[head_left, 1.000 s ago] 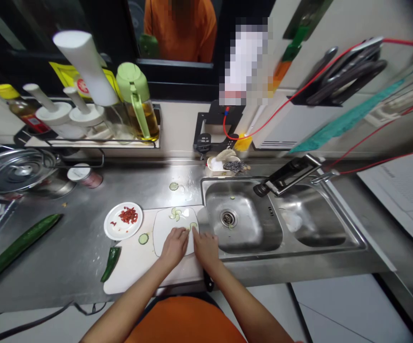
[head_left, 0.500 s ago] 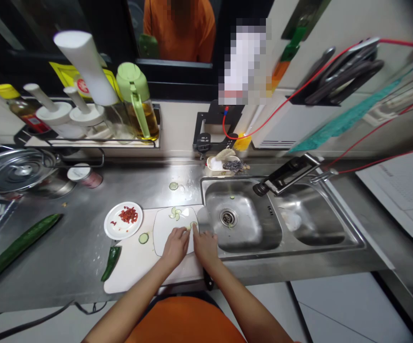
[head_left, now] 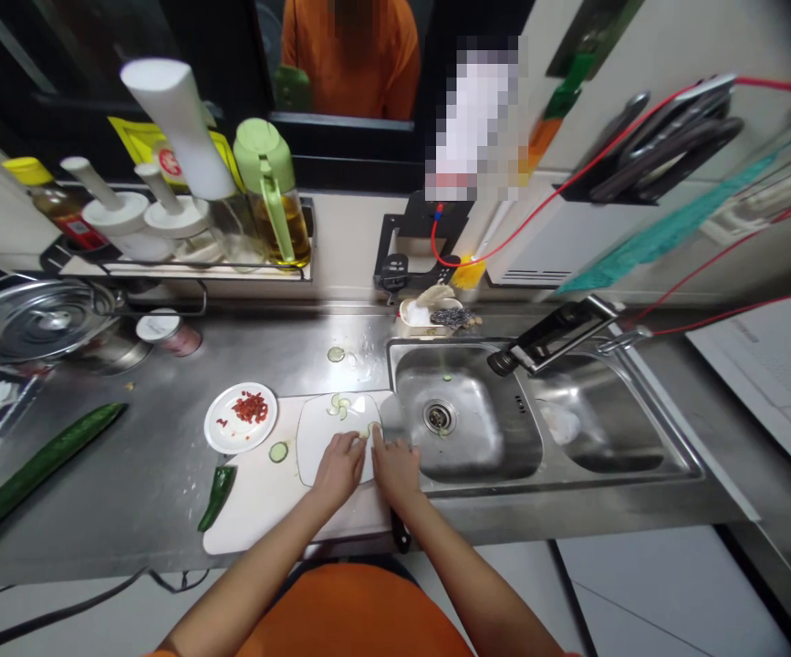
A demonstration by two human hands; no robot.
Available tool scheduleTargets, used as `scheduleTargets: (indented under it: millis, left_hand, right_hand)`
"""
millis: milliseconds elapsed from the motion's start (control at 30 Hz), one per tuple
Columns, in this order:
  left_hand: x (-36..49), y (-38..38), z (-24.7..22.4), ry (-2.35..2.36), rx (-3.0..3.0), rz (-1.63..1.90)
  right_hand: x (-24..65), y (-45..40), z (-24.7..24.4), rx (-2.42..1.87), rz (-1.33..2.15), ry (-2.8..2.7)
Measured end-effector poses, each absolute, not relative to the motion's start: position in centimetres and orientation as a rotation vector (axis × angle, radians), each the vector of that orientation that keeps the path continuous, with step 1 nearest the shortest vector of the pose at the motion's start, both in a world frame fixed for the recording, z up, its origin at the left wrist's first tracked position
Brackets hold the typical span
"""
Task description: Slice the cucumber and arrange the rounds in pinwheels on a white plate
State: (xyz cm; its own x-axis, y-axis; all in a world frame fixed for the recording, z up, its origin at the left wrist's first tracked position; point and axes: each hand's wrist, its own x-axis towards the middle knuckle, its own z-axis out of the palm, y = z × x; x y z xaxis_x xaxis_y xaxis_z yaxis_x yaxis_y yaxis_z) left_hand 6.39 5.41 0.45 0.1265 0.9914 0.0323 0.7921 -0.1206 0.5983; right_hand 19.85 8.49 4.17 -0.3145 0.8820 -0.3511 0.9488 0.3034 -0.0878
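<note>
In the head view, the square white plate (head_left: 314, 449) sits on the cutting board (head_left: 248, 518), towards the board's right edge. Overlapping cucumber slices (head_left: 338, 411) lie near the plate's far edge; another slice (head_left: 374, 427) is by its right edge, at the fingertips.

The left hand (head_left: 338, 467) comes over the near edge, fingers bent and close together, tips by that slice. The right hand (head_left: 396, 467) reaches in at the right edge, forefinger stretched to the slice, other fingers loosely curled. Whether either hand pinches it, I cannot tell.

Thin slices probably bend or tear easily, so light pressure from the fingertips seems best, one hand steadying while the other adjusts. The knife (head_left: 401, 537) is beneath the right forearm, its handle past the board's near edge, so that wrist is better kept high.
</note>
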Motion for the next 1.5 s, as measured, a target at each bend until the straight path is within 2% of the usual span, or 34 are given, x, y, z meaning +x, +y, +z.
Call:
scheduleTargets:
  millis: [267,467,1167,1333,1500]
  left_hand:
    - [0.0,2.0,1.8,2.065,1.525,0.778]
    - [-4.9,0.1,1.0,2.393,1.202,0.647]
    - [-5.0,1.0,1.1,2.412,1.065,0.718]
    - [-5.4,1.1,1.5,2.252,0.884,0.881]
    - [-4.9,2.2,2.5,1.909,0.896,0.974]
  right_hand:
    - [19.4,7.9,4.8,1.679,-0.455,2.389]
    - [17.9,6.5,5.1,1.551,-0.504,2.465]
    - [15.8,6.3,5.3,1.472,-0.542,2.513]
    - [15.2,6.7,5.1,1.506,-0.653,2.539]
    - [14.5,7.7,4.3,1.512,-0.925,2.713]
